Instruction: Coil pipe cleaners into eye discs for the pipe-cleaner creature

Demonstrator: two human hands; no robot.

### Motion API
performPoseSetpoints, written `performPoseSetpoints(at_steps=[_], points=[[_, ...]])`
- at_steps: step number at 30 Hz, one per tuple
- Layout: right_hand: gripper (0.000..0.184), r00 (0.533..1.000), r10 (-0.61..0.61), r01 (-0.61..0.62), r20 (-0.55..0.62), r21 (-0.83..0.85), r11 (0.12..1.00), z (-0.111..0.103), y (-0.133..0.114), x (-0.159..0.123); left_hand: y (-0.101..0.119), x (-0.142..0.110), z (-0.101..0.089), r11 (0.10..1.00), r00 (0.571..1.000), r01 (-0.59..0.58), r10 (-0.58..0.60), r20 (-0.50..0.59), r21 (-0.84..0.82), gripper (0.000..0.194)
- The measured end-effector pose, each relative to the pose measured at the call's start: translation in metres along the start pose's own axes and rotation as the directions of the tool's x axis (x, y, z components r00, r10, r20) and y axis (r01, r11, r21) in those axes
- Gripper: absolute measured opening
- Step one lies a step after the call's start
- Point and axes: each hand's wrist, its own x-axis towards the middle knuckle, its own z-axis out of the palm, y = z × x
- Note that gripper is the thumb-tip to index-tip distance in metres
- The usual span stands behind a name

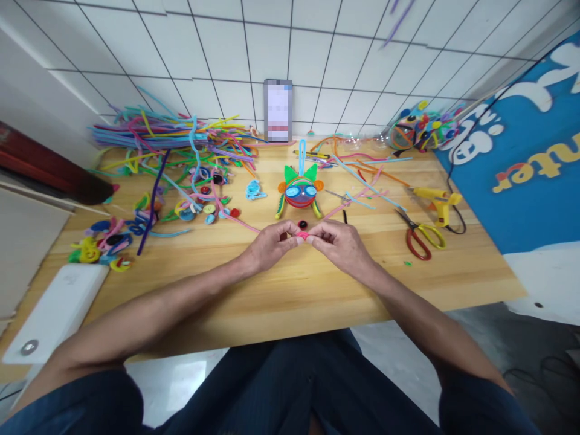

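Observation:
Fingertips together, my left hand (272,244) and my right hand (342,244) both pinch a small coil of pink pipe cleaner (303,235) above the table. Just beyond it lies a round black bead-like piece (303,224) with a red edge. Behind that sits a pipe-cleaner figure (301,196) with blue-rimmed eyes, green pointed ears, orange round sides, yellow-green legs and a light blue loop on top. A pink pipe cleaner (240,222) runs along the table toward my left hand; whether it joins the coil is hidden. A short black strip (345,216) lies near my right hand.
Scissors (419,235) and a yellow glue gun (437,202) lie at right. Piled pipe cleaners (149,133) and small craft pieces (109,238) cover the left. A phone (278,112) leans on the tiled wall. A white box-like device (58,308) stands at the left edge.

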Motion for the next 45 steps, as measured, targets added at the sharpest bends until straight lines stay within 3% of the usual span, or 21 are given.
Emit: performPoseSetpoints(at_steps=[7,15,17,20,23,28,37,45], points=[[0.012,0.992,0.120,-0.114,-0.036,0.138,0.984,0.009,0.002,-0.002,0.011,-0.001,0.006,0.950,0.979,0.171,-0.194,-0.066,-0.262,0.043],[0.015,0.979,0.202,-0.193,-0.009,0.248,0.949,0.017,0.009,-0.003,0.010,-0.006,0.016,0.913,0.955,0.230,-0.279,-0.102,-0.338,0.043],[0.013,0.985,0.169,-0.159,-0.029,0.211,0.964,0.016,0.010,-0.003,0.006,-0.005,0.014,0.943,0.972,0.186,-0.219,-0.091,-0.276,0.040],[0.010,0.997,0.036,-0.032,-0.074,0.053,0.998,0.015,0.010,-0.004,0.004,-0.003,0.006,0.998,0.997,0.038,-0.041,-0.068,-0.042,0.029],[0.014,0.992,-0.107,0.097,-0.073,-0.137,0.986,0.013,0.008,-0.006,0.008,0.000,-0.002,0.976,0.993,-0.102,0.111,-0.037,0.193,0.015],[0.016,0.992,-0.120,0.109,-0.026,-0.254,0.961,0.010,0.004,-0.008,0.011,0.003,-0.004,0.941,0.990,-0.131,0.139,-0.004,0.313,0.012],[0.010,0.997,0.007,-0.012,-0.083,-0.065,0.998,0.010,0.003,-0.007,-0.002,0.001,0.010,1.000,0.991,0.020,-0.020,-0.132,-0.002,0.027],[0.016,0.977,0.177,-0.154,-0.119,0.177,0.972,0.018,0.011,-0.008,-0.001,0.003,0.026,0.948,0.968,0.099,-0.162,-0.190,-0.303,0.045]])
